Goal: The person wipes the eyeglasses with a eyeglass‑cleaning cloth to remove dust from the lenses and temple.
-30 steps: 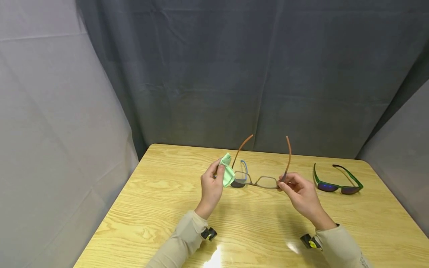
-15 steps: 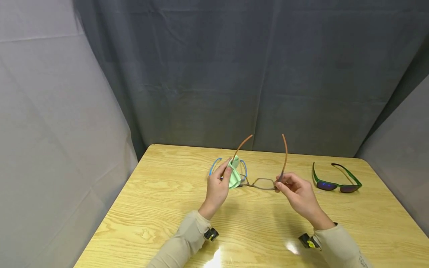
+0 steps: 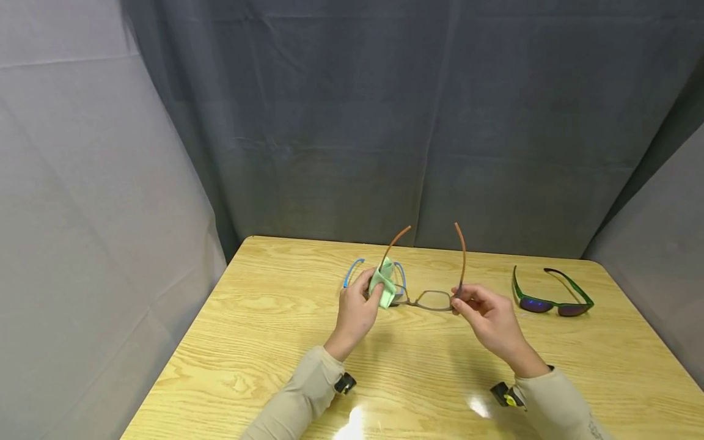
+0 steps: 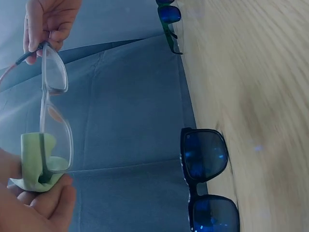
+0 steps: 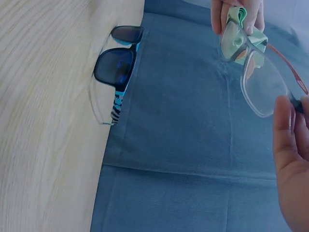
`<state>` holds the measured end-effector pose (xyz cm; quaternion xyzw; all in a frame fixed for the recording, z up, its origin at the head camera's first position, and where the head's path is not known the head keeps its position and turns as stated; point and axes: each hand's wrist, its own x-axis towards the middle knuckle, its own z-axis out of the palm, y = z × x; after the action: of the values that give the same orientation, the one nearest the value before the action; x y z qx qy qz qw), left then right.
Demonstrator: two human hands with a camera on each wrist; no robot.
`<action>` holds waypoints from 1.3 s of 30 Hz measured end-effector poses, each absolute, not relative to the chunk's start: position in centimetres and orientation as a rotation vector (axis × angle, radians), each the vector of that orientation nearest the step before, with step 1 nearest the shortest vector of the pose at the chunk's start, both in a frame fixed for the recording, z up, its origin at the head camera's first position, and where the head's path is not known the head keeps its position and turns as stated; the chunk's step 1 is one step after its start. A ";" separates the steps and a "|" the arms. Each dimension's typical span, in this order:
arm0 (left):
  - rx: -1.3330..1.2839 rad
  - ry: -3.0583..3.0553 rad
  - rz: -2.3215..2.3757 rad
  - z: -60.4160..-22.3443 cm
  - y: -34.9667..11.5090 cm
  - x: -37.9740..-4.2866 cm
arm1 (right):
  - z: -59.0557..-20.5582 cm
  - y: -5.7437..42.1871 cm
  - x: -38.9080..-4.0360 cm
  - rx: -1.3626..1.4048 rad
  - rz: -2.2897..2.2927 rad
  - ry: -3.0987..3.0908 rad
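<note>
A pair of clear-lensed eyeglasses (image 3: 434, 300) with a grey frame and orange-tipped temples is held up above the table, temples pointing away. My right hand (image 3: 489, 321) pinches the frame's right end by the hinge. With my left hand (image 3: 356, 311) I pinch a folded light green cloth (image 3: 386, 284) around the left lens. In the left wrist view the cloth (image 4: 33, 159) wraps over the lower part of that lens (image 4: 59, 133). The right wrist view shows the cloth (image 5: 260, 41) on both faces of the far lens.
Blue-templed sunglasses (image 3: 400, 275) lie on the wooden table (image 3: 264, 342) behind the left hand, partly hidden. Green-framed sunglasses (image 3: 555, 305) lie open at the right. A dark grey curtain (image 3: 341, 122) hangs behind the table, with light fabric (image 3: 99, 214) at the left side.
My left hand with the cloth has moved right, from beside the left lens onto it. The eyeglasses' right temple has swung slightly left. The right hand has hardly moved.
</note>
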<state>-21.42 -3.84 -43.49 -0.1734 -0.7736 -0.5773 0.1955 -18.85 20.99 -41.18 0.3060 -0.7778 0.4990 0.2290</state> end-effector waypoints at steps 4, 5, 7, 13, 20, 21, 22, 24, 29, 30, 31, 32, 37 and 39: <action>-0.432 -2.220 -1.528 -44.0 -3.9 -21.5 | -40.3 20.4 -18.4 0.918 1.317 -2.113; -0.421 -2.232 -1.518 -44.1 -3.9 -21.5 | -40.1 20.2 -18.2 0.938 1.312 -2.103; -0.401 -2.246 -1.512 -44.2 -3.9 -21.5 | -39.7 19.8 -18.1 0.971 1.289 -2.086; -0.361 -2.225 -1.478 -44.2 -3.9 -21.6 | -40.0 19.5 -18.0 0.959 1.199 -2.111; -0.299 -2.238 -1.418 -44.5 -3.8 -21.7 | -42.2 20.3 -19.1 0.880 1.183 -2.169; -0.297 -2.236 -1.424 -44.5 -3.7 -21.7 | -42.3 20.3 -19.2 0.869 1.180 -2.177; -0.293 -2.236 -1.424 -44.5 -3.7 -21.7 | -42.3 20.3 -19.2 0.858 1.175 -2.185; -0.286 -2.232 -1.436 -44.5 -3.7 -21.7 | -42.2 20.3 -19.2 0.835 1.173 -2.200; -0.285 -2.228 -1.455 -44.8 -3.7 -21.7 | -42.2 20.2 -19.2 0.770 1.175 -2.249; -0.284 -2.225 -1.454 -44.8 -3.7 -21.7 | -42.2 20.2 -19.1 0.761 1.170 -2.255; -0.284 -2.221 -1.455 -44.9 -3.6 -21.7 | -42.2 20.2 -19.2 0.755 1.165 -2.260; -0.281 -2.219 -1.459 -44.9 -3.6 -21.7 | -42.3 20.1 -19.2 0.749 1.162 -2.265; -0.274 -2.211 -1.445 -44.7 -3.6 -21.7 | -42.1 20.1 -19.3 0.746 1.181 -2.278; -0.277 -2.213 -1.436 -44.6 -3.7 -21.8 | -42.1 20.1 -19.3 0.761 1.197 -2.278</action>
<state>-21.75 -3.65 -44.64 -0.1012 -0.8094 -0.5253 0.2423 -19.27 20.14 -42.05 0.2761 -0.8267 0.4345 0.2272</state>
